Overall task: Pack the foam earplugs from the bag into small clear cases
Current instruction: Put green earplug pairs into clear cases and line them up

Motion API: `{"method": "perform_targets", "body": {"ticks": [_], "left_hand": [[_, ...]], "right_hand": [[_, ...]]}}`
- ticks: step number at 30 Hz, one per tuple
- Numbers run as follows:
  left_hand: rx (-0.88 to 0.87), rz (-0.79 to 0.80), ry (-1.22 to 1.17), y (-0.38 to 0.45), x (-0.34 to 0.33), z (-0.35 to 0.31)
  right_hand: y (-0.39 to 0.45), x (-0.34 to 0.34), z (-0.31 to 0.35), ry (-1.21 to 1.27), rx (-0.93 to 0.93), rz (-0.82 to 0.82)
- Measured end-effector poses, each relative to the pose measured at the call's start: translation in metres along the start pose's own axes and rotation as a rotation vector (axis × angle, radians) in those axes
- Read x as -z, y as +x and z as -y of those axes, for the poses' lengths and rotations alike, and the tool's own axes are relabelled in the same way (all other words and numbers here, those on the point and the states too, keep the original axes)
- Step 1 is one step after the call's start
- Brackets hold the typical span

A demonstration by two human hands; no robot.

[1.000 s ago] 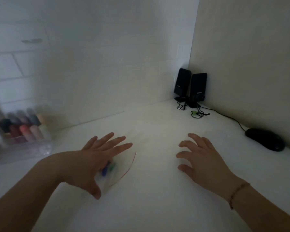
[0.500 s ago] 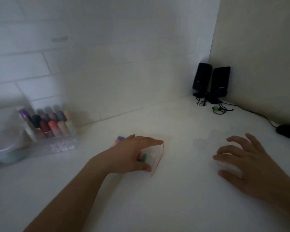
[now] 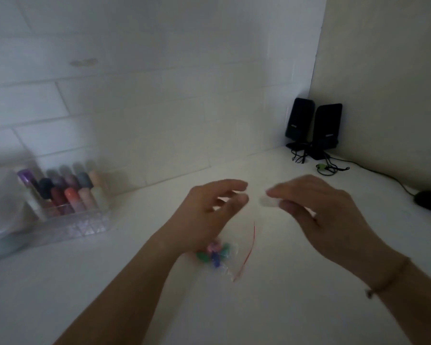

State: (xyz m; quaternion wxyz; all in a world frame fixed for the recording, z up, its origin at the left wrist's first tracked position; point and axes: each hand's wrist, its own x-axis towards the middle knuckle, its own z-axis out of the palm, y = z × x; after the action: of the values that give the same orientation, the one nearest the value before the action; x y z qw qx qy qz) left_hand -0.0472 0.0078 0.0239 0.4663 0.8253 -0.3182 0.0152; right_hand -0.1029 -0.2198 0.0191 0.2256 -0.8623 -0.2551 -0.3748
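White counter (image 3: 271,307); right hand (image 3: 316,210) pinching clear case (image 3: 268,201); left hand (image 3: 209,210) at nine o'clock, fingers loosely apart, empty; bag (image 3: 224,255) below.

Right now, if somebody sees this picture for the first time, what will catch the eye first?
Two hands meet above the white counter: the right hand pinches a small clear case, and the left hand reaches toward it. Below them lies the clear bag of colourful foam earplugs. Two black speakers stand in the far right corner.
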Motion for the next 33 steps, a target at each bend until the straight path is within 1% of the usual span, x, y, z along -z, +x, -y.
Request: {"method": "perform_targets", "body": {"ticks": [1, 3, 4, 5, 7, 9, 12, 17, 21, 26, 27, 29, 30, 31, 32, 33], "left_hand": [[0.042, -0.024, -0.177, 0.003, -0.007, -0.006], [0.131, 0.009, -0.488, 0.004, -0.017, -0.013], [0.168, 0.024, -0.605, 0.000, -0.019, -0.014], [0.199, 0.030, -0.689, -0.005, -0.020, -0.013], [0.225, 0.040, -0.781, -0.009, -0.023, -0.005], [0.223, 0.032, -0.808, -0.011, -0.025, 0.001], [0.219, -0.022, -0.802, -0.010, -0.028, 0.004], [0.187, -0.070, -0.751, -0.011, -0.032, 0.002], [0.142, -0.065, -0.734, -0.011, -0.034, 0.000], [0.100, 0.001, -0.711, -0.011, -0.031, 0.003], [0.075, 0.032, -0.672, -0.010, -0.031, 0.005], [-0.018, 0.146, -0.548, -0.011, -0.028, 0.008], [-0.060, 0.208, -0.521, -0.012, -0.027, 0.008], [-0.072, 0.233, -0.528, -0.013, -0.026, 0.007], [-0.042, 0.204, -0.586, -0.013, -0.026, 0.006], [0.020, 0.134, -0.685, -0.011, -0.024, 0.005]], "right_hand": [[0.008, -0.008, 0.008, 0.068, -0.003, -0.048], [0.010, -0.023, 0.018, 0.187, -0.044, -0.110], [0.006, -0.029, 0.020, 0.234, -0.080, -0.130], [0.001, -0.034, 0.021, 0.265, -0.121, -0.151], [-0.006, -0.040, 0.023, 0.294, -0.203, -0.190], [-0.007, -0.044, 0.024, 0.285, -0.214, -0.178], [-0.007, -0.049, 0.023, 0.234, -0.143, -0.154], [-0.008, -0.049, 0.019, 0.162, -0.064, -0.171], [-0.006, -0.047, 0.019, 0.148, -0.086, -0.147], [-0.005, -0.040, 0.026, 0.218, -0.157, -0.162], [-0.006, -0.037, 0.027, 0.238, -0.172, -0.177], [-0.007, -0.035, 0.031, 0.276, -0.208, -0.192], [-0.007, -0.035, 0.033, 0.292, -0.228, -0.183], [-0.008, -0.036, 0.034, 0.311, -0.247, -0.170], [-0.008, -0.037, 0.035, 0.333, -0.265, -0.162], [-0.008, -0.037, 0.036, 0.349, -0.288, -0.165]]}}
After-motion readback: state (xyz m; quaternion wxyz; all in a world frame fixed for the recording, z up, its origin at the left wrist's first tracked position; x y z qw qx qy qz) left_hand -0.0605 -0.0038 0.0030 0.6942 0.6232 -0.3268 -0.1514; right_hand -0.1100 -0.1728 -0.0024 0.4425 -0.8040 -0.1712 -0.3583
